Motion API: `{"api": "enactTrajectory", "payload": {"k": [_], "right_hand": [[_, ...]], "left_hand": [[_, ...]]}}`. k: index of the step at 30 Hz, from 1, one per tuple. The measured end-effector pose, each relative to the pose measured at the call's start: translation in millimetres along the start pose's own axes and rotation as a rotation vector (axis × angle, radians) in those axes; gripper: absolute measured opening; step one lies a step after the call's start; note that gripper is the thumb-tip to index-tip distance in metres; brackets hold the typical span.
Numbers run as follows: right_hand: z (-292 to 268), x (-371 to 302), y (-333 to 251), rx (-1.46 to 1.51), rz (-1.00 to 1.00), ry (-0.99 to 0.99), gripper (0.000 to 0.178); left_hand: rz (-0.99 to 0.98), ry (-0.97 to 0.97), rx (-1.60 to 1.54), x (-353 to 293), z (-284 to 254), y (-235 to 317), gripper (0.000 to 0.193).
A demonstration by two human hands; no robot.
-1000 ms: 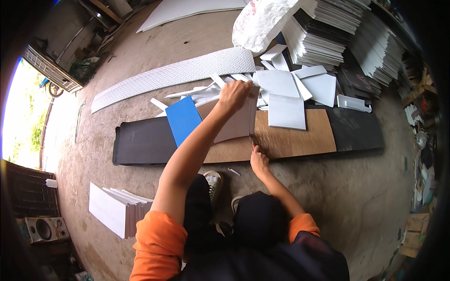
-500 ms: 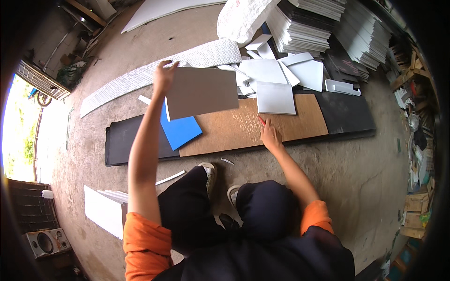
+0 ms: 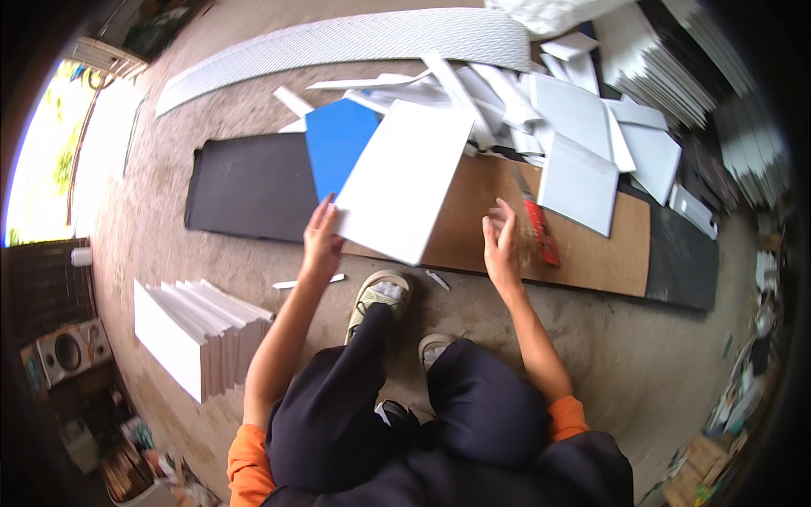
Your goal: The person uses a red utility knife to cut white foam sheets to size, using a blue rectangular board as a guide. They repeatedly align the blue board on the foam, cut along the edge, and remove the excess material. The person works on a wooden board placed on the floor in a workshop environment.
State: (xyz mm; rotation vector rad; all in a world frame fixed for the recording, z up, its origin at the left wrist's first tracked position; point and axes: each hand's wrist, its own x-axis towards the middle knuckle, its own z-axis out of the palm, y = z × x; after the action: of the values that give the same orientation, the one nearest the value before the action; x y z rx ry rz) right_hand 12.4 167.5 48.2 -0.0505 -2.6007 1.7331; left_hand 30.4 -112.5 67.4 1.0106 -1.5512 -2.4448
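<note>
My left hand (image 3: 321, 243) grips the near left corner of a white foam sheet (image 3: 407, 182), which is held tilted over the wooden board (image 3: 466, 221). Fingers apart and holding nothing, my right hand (image 3: 502, 243) hovers near the board's front edge. Just right of it, a red-handled utility knife (image 3: 541, 230) lies on the board with its blade pointing away from me. A blue sheet (image 3: 340, 139) lies left of the foam sheet, partly covered by it. Another white piece (image 3: 579, 188) rests on the board's right part.
Black mats (image 3: 253, 182) extend under the board. White offcuts (image 3: 507, 93) pile up behind it, with a long textured white strip (image 3: 355, 42) beyond. A stack of white sheets (image 3: 198, 334) stands on the floor at my left. More stacked sheets (image 3: 667, 80) stand far right.
My right hand has let go of the red knife, which now lies on the board. My left hand has brought the sheet down and nearer, its white face now showing. The view has shifted.
</note>
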Motion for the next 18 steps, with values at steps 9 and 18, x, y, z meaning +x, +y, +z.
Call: {"api": "enactTrajectory", "payload": {"k": [9,18], "right_hand": [[97.9,-12.4,-92.6,0.611,-0.014,-0.448,0.052],[170.6,-76.1,-304.2,0.109,-0.356,-0.966,0.053]], "left_hand": [[0.282,-0.223,-0.170,-69.5,-45.5,43.6,0.055],[0.906,0.413,0.071,-213.8,-170.8,140.6,0.048]]}}
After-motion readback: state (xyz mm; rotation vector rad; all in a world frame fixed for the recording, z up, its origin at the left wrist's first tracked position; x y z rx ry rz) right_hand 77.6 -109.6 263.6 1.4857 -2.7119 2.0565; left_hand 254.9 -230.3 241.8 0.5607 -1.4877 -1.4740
